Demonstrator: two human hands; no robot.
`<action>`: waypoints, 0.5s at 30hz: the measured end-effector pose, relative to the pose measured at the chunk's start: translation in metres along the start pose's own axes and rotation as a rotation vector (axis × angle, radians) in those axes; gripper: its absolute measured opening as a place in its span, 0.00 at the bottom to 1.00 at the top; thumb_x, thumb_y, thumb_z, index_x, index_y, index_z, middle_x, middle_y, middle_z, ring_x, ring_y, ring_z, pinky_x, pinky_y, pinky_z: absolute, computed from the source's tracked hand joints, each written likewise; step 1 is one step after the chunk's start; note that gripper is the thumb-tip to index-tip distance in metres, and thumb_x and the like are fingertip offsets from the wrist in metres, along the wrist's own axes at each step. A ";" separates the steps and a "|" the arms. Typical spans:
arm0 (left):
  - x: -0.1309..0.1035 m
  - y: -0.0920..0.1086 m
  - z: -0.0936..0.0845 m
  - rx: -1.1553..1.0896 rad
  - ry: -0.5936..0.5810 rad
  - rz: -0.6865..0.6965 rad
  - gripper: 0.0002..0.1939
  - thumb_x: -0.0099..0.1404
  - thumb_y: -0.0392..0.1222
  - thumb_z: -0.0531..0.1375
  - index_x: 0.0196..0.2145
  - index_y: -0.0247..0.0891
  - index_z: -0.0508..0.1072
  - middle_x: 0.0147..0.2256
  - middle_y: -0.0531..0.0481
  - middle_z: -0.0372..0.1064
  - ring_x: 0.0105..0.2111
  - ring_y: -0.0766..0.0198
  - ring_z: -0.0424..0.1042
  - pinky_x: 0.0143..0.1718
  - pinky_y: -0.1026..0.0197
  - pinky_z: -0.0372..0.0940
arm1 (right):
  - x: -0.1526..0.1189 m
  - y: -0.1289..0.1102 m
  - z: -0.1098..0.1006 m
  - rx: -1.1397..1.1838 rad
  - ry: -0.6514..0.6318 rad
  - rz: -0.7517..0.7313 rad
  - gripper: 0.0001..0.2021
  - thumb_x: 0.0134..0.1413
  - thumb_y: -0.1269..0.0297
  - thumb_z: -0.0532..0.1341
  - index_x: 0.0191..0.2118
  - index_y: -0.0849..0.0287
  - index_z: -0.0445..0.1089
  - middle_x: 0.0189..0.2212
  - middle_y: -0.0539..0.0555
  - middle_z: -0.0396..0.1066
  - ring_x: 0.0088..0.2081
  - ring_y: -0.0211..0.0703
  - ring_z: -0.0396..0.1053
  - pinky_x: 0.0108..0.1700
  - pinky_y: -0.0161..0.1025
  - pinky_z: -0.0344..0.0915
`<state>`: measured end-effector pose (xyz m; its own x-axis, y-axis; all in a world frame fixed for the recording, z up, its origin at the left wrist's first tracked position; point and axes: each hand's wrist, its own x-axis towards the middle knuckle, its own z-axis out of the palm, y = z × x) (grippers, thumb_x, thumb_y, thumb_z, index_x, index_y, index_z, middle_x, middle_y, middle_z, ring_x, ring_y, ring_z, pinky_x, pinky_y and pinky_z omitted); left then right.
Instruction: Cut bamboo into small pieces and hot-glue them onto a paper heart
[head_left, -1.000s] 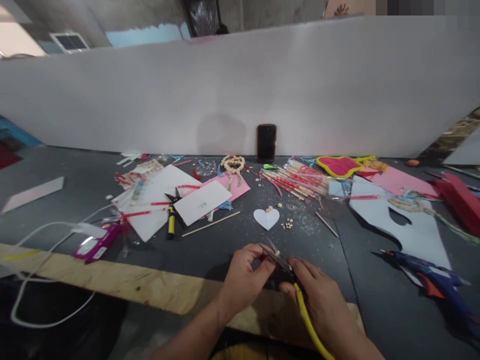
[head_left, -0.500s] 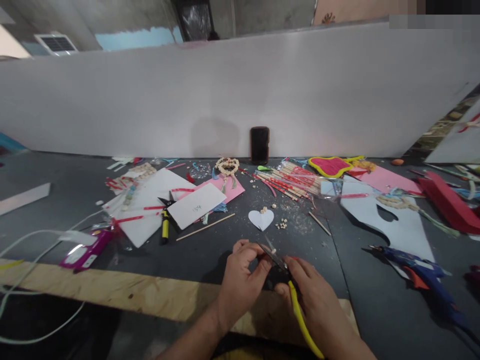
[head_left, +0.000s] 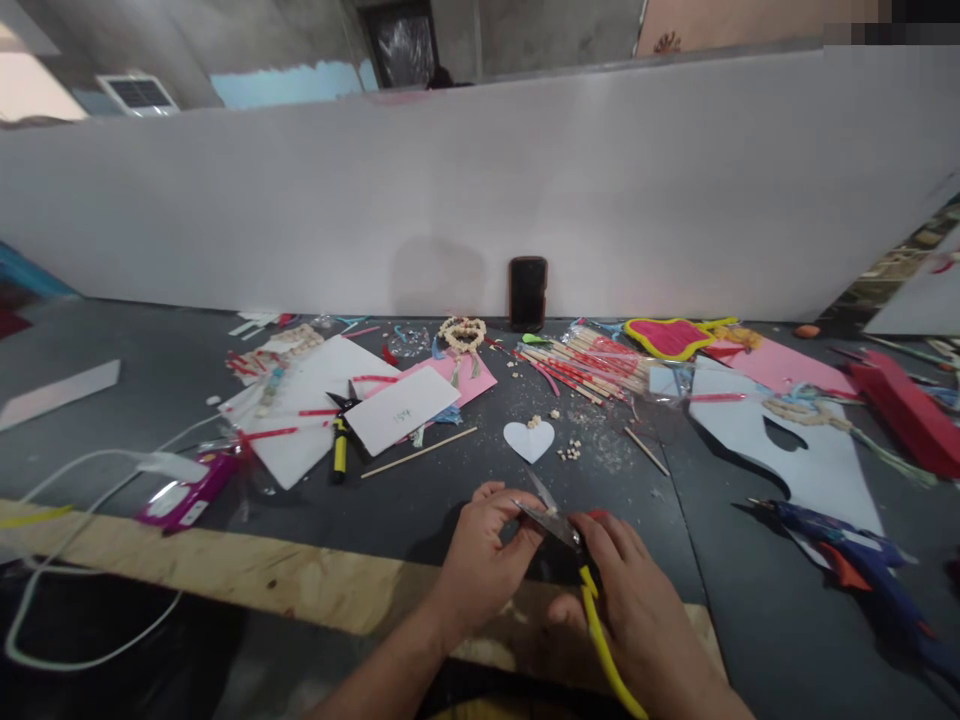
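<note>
My right hand (head_left: 630,590) is wrapped round yellow-handled scissors (head_left: 556,522), whose blades stand apart and point up and left. My left hand (head_left: 487,540) is pinched close to the blade tips; whatever lies between its fingertips is too small to make out. Just beyond the blades lies a white paper heart (head_left: 529,441) on the dark table (head_left: 450,500). Small pale bits (head_left: 570,451) sit right of the heart, with a few more at its top edge. A thin stick (head_left: 418,453) lies to the left of it.
At left are a white card (head_left: 403,411), black-and-yellow pliers (head_left: 340,450) and a purple device (head_left: 191,492) with a cable. Behind are a phone (head_left: 528,293) and red-striped sticks (head_left: 589,362). On the right lie a blue glue gun (head_left: 847,540) and a red block (head_left: 904,412).
The scissor blades have opened wider, and the pale bit seen between them earlier no longer shows. My right thumb has moved away from the handle. The whole view has shifted slightly.
</note>
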<state>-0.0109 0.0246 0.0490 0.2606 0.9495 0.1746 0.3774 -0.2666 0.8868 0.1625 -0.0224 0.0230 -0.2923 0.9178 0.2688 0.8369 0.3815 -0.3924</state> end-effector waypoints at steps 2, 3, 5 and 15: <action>0.000 0.000 0.000 -0.009 0.002 -0.005 0.07 0.59 0.36 0.56 0.27 0.39 0.74 0.29 0.51 0.76 0.32 0.62 0.72 0.51 0.54 0.57 | -0.001 0.002 0.005 0.000 0.023 -0.002 0.23 0.50 0.61 0.59 0.53 0.61 0.60 0.43 0.62 0.68 0.43 0.51 0.69 0.42 0.46 0.69; 0.000 0.000 0.000 -0.017 -0.001 -0.009 0.08 0.59 0.36 0.56 0.28 0.39 0.74 0.29 0.51 0.76 0.33 0.62 0.72 0.50 0.55 0.58 | -0.001 0.004 0.007 -0.003 0.040 -0.005 0.22 0.52 0.61 0.58 0.52 0.60 0.61 0.43 0.62 0.69 0.42 0.50 0.70 0.41 0.45 0.70; 0.000 0.000 0.000 -0.033 -0.017 -0.020 0.09 0.60 0.37 0.55 0.28 0.39 0.74 0.30 0.50 0.76 0.33 0.62 0.72 0.47 0.57 0.61 | -0.001 0.005 0.009 -0.012 0.068 -0.014 0.19 0.54 0.60 0.57 0.51 0.60 0.63 0.41 0.62 0.71 0.40 0.49 0.71 0.40 0.43 0.70; -0.002 -0.007 0.003 -0.015 0.030 -0.101 0.05 0.58 0.36 0.57 0.29 0.38 0.74 0.32 0.49 0.74 0.36 0.60 0.71 0.41 0.60 0.64 | 0.010 -0.001 0.004 -0.014 0.024 0.023 0.13 0.59 0.61 0.52 0.44 0.61 0.67 0.34 0.60 0.73 0.33 0.47 0.73 0.33 0.40 0.69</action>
<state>-0.0117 0.0239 0.0414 0.1952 0.9761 0.0959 0.3874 -0.1666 0.9068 0.1573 -0.0131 0.0226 -0.2622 0.9231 0.2813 0.8497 0.3590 -0.3862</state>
